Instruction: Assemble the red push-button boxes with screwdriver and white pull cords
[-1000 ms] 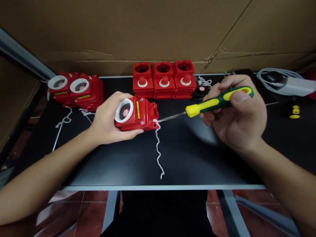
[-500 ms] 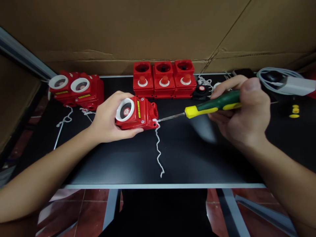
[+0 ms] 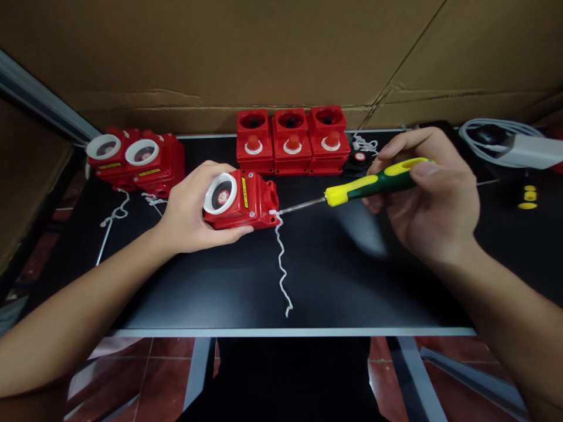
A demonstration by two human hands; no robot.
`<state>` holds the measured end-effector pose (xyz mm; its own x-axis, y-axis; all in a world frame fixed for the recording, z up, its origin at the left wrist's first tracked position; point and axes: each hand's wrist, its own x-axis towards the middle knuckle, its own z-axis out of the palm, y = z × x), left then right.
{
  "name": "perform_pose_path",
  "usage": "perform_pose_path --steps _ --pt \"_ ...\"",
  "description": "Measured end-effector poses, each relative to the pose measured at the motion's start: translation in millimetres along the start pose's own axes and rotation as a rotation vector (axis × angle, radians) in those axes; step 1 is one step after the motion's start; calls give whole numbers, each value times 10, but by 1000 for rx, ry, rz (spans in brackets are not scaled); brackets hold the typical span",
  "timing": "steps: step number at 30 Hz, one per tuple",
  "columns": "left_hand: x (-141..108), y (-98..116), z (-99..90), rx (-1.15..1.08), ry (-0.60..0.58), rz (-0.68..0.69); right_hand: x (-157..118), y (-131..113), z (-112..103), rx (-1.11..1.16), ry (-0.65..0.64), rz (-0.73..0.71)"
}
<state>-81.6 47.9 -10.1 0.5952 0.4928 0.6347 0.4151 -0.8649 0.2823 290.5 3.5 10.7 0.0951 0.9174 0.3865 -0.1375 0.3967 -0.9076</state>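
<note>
My left hand [image 3: 192,210] is wrapped round a red box with a white-rimmed round window [image 3: 244,200], tilted so its end faces right. A white string [image 3: 282,266] runs from that end's lower corner down onto the table. In my right hand [image 3: 435,205] is a screwdriver [image 3: 369,180] with a green and yellow handle, thumb and fingers closed on it. Its metal shaft points left, and the tip meets the box where the string is attached. The exact contact at the tip is too small to make out.
Three red boxes with red buttons [image 3: 292,143] stand in a row at the back of the black table [image 3: 211,293]. Two red boxes with white rings [image 3: 153,164] stand at left. A coiled grey cable [image 3: 472,146] and yellow pieces [image 3: 529,197] lie at right.
The screwdriver handle has turned about its length, with more yellow now on top. My right fingers have shifted on it. The red box has moved very slightly left.
</note>
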Motion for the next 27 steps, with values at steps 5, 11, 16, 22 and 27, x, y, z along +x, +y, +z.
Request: perform_pose_path --steps 5,11,16,22,27 --pt "-9 -6 -1 11 -25 -34 81 -81 -59 -27 -66 102" --pt "-11 -13 -4 10 -21 -20 30 -73 21 9 -73 56" --pt "-21 -32 -7 4 -31 -27 -14 -145 62 -186 -32 53" --pt "6 -25 -1 30 -7 20 -32 -104 15 -182 -39 -19" --pt "11 2 -5 30 -33 -19 -7 -43 -44 -138 -29 7"
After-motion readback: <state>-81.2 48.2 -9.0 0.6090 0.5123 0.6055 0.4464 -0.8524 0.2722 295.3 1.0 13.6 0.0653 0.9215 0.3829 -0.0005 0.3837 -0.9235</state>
